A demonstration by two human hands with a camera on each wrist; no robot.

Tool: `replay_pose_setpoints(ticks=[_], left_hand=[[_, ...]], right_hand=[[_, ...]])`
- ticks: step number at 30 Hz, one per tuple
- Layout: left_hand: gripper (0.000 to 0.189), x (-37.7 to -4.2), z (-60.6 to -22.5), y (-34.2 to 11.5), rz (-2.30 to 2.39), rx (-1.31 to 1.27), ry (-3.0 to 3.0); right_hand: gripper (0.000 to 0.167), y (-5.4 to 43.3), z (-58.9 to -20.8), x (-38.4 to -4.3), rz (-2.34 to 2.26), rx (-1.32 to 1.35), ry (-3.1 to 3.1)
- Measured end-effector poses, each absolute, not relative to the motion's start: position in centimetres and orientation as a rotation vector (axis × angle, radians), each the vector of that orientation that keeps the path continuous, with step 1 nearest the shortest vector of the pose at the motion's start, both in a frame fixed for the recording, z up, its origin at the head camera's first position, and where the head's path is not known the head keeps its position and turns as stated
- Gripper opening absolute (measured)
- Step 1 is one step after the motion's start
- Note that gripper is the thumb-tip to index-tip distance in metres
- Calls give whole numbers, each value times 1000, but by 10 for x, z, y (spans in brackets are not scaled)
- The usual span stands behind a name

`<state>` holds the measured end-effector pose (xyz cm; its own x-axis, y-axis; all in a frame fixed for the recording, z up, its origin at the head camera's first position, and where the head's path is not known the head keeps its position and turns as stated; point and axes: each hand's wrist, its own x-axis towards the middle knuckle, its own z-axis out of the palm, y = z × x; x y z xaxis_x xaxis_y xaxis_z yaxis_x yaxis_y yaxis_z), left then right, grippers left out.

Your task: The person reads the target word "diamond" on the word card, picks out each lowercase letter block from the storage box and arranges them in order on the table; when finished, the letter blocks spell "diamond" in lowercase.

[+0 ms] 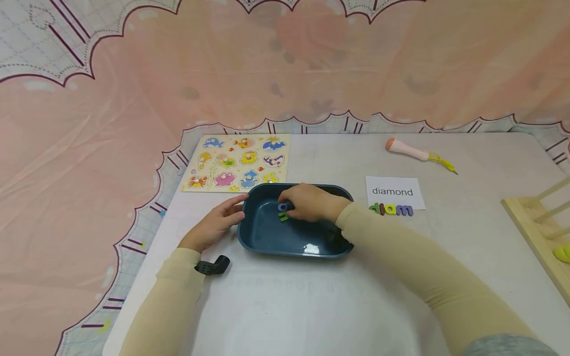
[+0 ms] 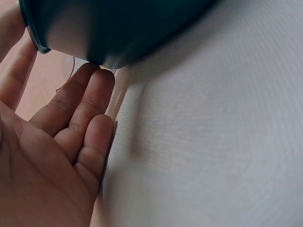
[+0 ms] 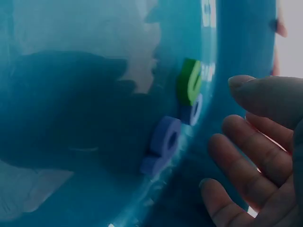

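My right hand (image 1: 310, 202) reaches into a dark blue plastic basin (image 1: 285, 254). In the right wrist view, its fingers are spread and relaxed, holding nothing. Small toy letters lie against the basin wall near the fingertips: a green one (image 3: 189, 82), a purple one (image 3: 165, 139), and another purplish piece (image 3: 192, 111) partly under the green. My left hand (image 1: 214, 222) touches the basin's left end, its fingers extended along the outside and near the rim. Beside the basin, colourful letters reading "diam" (image 1: 391, 209) stand in a row at a white card (image 1: 392, 185) printed "diamond".
A wooden puzzle board (image 1: 238, 163) with sea animals lies behind the basin. At the back right is a pink tool (image 1: 409, 149) with a yellow-green strap. A wooden rack (image 1: 539, 227) stands at the right edge. A black wrist strap (image 1: 213, 265) sits on the left wrist.
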<state>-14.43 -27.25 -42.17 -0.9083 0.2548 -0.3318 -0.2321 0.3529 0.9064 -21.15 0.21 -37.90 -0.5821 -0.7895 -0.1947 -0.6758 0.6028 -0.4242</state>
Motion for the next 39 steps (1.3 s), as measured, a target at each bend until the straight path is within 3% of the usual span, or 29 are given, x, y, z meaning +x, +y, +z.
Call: replay_pose_setpoints(ticks=[19,39], left_hand=[[62,-145,-422,-273,1591,28,2203],[63,-145,-420,-274,1570,36,2206]], right_hand=[[43,-7,-390,-211,-357,-1122,2458],[35,-13,-393,-208,-419,-1175,2387]])
